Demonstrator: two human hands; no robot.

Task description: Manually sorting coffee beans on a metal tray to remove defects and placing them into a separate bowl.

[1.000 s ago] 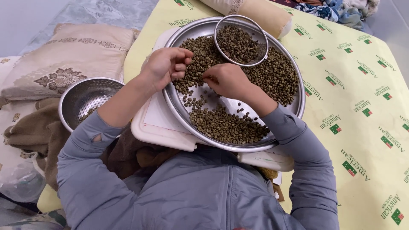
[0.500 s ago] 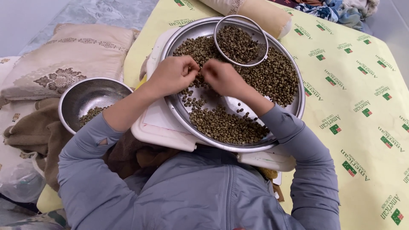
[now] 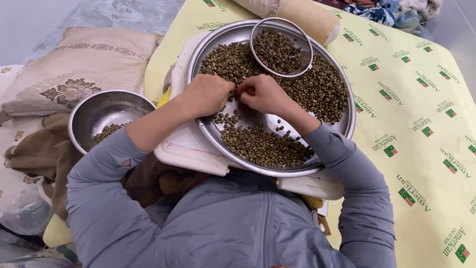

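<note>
Both hands, the left hand (image 3: 208, 94) and right hand (image 3: 263, 93), are curling together over the green beans (image 3: 263, 144) in the big steel tray (image 3: 347, 124), fingertips pinching among them. Sorting seems underway; next calls for lifting picked beans toward the small bowl (image 3: 106, 111) at left.

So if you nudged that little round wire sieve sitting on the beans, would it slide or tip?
The small sieve probably shifts easily: it rests on loose green beans, which can roll under it. It looks light, thin rim and mesh, though its own beans add weight. Leaning on the tray edge, it might tilt.
</note>
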